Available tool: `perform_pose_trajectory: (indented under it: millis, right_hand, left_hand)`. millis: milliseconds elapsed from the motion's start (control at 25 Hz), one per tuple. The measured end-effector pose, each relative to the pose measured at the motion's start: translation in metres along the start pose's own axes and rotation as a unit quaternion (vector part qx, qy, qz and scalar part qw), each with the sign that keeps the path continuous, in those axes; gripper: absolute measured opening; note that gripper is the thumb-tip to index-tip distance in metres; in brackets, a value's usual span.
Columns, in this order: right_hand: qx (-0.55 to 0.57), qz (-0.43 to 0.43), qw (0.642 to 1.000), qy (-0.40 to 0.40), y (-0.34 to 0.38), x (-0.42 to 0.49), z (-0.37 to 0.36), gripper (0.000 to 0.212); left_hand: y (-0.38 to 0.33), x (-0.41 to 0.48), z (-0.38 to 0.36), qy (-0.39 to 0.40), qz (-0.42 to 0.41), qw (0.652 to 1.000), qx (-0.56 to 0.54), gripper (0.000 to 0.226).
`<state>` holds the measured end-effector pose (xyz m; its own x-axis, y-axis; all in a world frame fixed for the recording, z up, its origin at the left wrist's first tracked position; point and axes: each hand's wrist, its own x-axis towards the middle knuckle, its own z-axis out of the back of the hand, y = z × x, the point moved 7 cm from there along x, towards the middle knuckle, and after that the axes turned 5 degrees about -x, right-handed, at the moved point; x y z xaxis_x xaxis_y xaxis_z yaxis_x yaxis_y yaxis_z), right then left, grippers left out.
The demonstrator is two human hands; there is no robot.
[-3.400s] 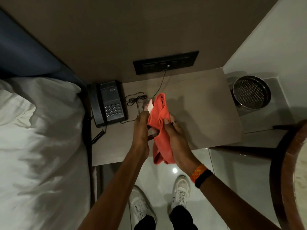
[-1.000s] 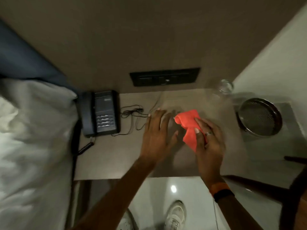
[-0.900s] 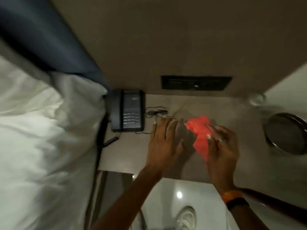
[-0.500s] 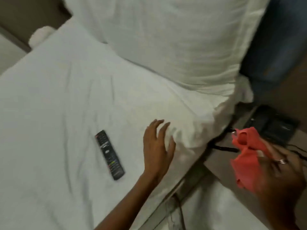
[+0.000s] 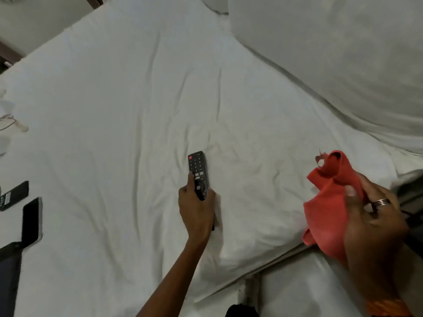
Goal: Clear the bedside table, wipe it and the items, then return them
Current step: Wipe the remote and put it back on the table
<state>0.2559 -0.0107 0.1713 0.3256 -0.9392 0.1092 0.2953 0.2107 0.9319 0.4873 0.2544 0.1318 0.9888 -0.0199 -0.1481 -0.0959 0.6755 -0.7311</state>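
White bedding carries the remote, now gripped by the left hand for lifting, while the red cloth is kept bunched in the right hand, presumably for wiping it.

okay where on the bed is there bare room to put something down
The bed sheet is bare across its middle and top, between the pillow and the remote in the left hand. More room between remote and red cloth. The left edge is crowded: phone and other small items.
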Motion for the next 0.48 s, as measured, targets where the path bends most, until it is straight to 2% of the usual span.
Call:
perform_pose_trajectory:
  millis: [80, 120, 160, 240, 320, 360, 400, 440, 480]
  right_hand:
    - [0.021, -0.044, 0.999, 0.018, -0.002, 0.009, -0.001, 0.035]
    - [0.041, -0.075, 0.996, 0.029, -0.008, 0.009, 0.001, 0.038]
    - [0.061, -0.090, 0.993, 0.035, -0.010, 0.007, 0.010, 0.039]
    - [0.111, -0.123, 0.986, 0.025, -0.010, 0.004, 0.027, 0.038]
    - [0.141, -0.149, 0.979, 0.013, -0.008, -0.003, 0.048, 0.037]
    - [0.150, -0.153, 0.977, -0.011, -0.006, -0.009, 0.064, 0.037]
    - [0.142, -0.148, 0.978, -0.035, -0.004, -0.013, 0.083, 0.035]
    - [0.118, -0.128, 0.983, -0.064, 0.002, -0.017, 0.103, 0.034]
    - [0.076, -0.098, 0.988, -0.088, 0.006, -0.021, 0.118, 0.032]
  left_hand:
    - [-0.015, -0.013, -0.014, 0.065, 0.008, 0.990, -0.128, 0.060]
    - [-0.026, -0.022, -0.028, 0.128, 0.031, 0.969, -0.208, 0.053]
    - [-0.040, -0.038, -0.048, 0.207, 0.067, 0.932, -0.291, 0.046]
    - [-0.070, -0.081, -0.092, 0.350, 0.160, 0.810, -0.443, 0.042]
    - [-0.099, -0.135, -0.130, 0.445, 0.262, 0.680, -0.521, 0.040]
    - [-0.110, -0.161, -0.146, 0.478, 0.293, 0.635, -0.532, 0.039]
    - [-0.123, -0.186, -0.159, 0.498, 0.320, 0.598, -0.540, 0.036]
    - [-0.132, -0.207, -0.170, 0.498, 0.335, 0.589, -0.541, 0.032]
    - [-0.137, -0.224, -0.179, 0.482, 0.347, 0.595, -0.541, 0.029]
